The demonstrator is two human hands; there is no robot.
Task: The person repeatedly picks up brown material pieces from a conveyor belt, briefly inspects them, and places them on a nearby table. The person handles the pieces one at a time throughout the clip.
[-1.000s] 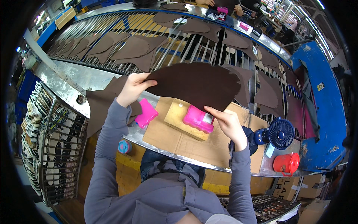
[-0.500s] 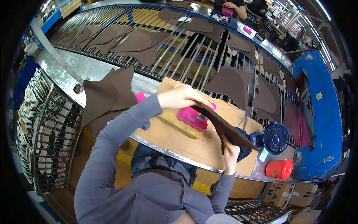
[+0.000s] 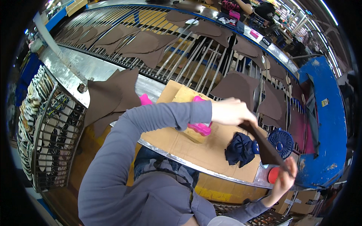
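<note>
Dark-brown sheeting [image 3: 268,148] slants between the left hand [image 3: 233,112] and the right hand [image 3: 284,181], each gripping one end.

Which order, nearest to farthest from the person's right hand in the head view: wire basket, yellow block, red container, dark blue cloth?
From the right hand:
1. Red container: just left of the hand, partly hidden.
2. Dark blue cloth: farther left, bunched up.
3. Yellow block: left beyond the cloth, partly behind the left sleeve.
4. Wire basket: far left.
</note>
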